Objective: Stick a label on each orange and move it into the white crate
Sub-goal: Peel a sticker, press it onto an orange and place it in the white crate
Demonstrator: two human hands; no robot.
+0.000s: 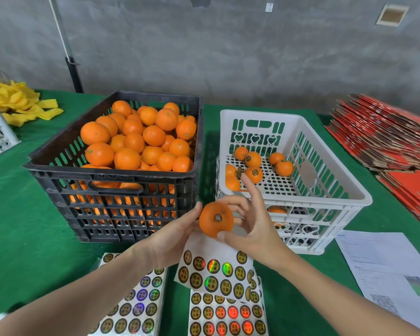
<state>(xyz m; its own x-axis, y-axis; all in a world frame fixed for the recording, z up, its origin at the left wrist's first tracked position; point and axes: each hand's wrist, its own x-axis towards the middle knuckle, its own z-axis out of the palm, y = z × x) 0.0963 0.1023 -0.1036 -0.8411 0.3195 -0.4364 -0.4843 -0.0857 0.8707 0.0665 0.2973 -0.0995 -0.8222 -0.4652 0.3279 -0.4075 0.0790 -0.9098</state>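
The right hand (255, 226) clamps the orange (216, 219) between its thumb and curled fingers, with the index finger raised. The left hand (172, 238) sits just left of the orange, thumb touching the peel. Its fingers are hidden, so I cannot tell its grip. The white crate (260, 114) stands just beyond the right hand, and a label sheet (216, 270) lies below both hands.

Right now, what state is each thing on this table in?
black crate, heaped with loose oranges.
white crate, few placed oranges inside, some labels showing.
held orange, stem end toward camera, no label visible.
right hand, grips the held orange.
left hand, thumb against the held orange, fingers hidden.
top label sheet, lifted, partly used.
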